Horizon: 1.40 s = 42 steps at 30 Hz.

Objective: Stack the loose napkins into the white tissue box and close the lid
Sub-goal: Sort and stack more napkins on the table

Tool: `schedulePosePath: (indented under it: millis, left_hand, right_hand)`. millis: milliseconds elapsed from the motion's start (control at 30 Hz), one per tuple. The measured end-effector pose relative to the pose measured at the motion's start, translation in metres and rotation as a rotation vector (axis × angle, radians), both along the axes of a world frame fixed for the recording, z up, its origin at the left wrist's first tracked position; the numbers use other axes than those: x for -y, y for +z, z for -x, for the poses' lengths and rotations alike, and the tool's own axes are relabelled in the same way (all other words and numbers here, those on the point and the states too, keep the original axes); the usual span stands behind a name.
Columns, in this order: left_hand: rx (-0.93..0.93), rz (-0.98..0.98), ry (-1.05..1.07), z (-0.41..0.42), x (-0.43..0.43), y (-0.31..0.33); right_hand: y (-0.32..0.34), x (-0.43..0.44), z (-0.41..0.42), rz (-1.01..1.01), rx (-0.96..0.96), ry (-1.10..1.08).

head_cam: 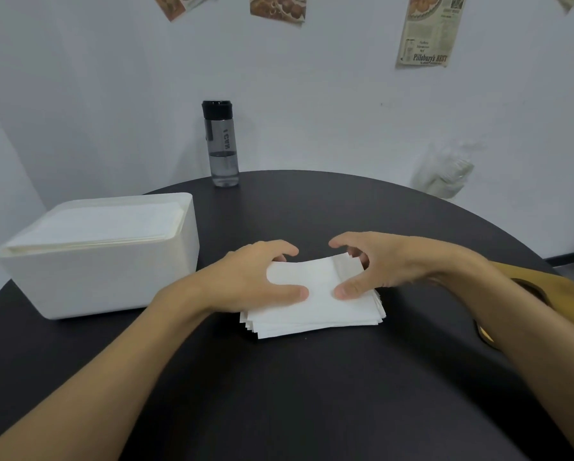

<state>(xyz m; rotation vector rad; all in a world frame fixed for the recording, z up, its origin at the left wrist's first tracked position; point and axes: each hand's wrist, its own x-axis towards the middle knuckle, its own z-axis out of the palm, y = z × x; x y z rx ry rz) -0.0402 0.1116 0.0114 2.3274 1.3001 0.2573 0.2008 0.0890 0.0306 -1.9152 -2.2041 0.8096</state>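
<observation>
A dark round table (312,394) fills the near view, bare on its near side and between the things on it. A white tissue box (106,281) stands at the left, close to the table's left edge, with its top open and white sheets (96,224) filling it almost to the rim. A stack of napkins (315,311) lies at the middle, apart from the box, its left edges slightly fanned. The left hand (245,277) and right hand (388,261) grip it from either side, thumbs pressed on top, fingers curled over the far edge. A wooden lid (551,287) lies by the right edge, partly under the right forearm. A bottle (222,144) stands at the far edge
</observation>
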Motion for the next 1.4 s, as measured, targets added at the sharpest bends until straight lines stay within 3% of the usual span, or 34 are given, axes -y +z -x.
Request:
schedulePosePath:
  millis: [267,500,767,867,1000,1100,1167,1300,1400]
  left_hand:
    - [0.004,0.029,-0.008,-0.003,0.006,0.006]
    - [0.117,0.091,0.038,-0.004,0.008,0.007]
    - [0.492,0.168,0.114,-0.004,0.012,0.015]
    - [0.697,0.143,0.159,-0.006,0.013,0.018]
    - [0.957,0.013,0.256,-0.008,0.010,0.017]
    - [1.101,-0.063,0.258,-0.013,0.013,0.016]
    - [1.099,-0.130,0.243,-0.018,0.014,0.013]
    - [1.085,-0.207,0.228,-0.022,0.014,0.008]
    - [1.057,-0.198,0.221,-0.023,0.015,0.005]
  right_hand:
    - [-0.005,-0.001,0.005,0.009,-0.120,0.025]
    - [-0.005,-0.002,0.006,-0.020,-0.492,-0.066]
    - [0.009,0.004,0.011,-0.321,-0.726,-0.079]
    - [0.008,0.000,0.007,-0.395,-0.951,-0.169]
    - [0.004,-0.003,0.012,-0.211,-1.391,-0.163]
    - [-0.004,0.004,0.032,-0.144,-1.309,-0.039]
    - [-0.008,0.008,0.041,-0.195,-1.182,0.000]
    - [-0.006,0.008,0.044,-0.375,-1.140,-0.044]
    - [-0.016,0.004,0.045,-0.361,-1.057,-0.033]
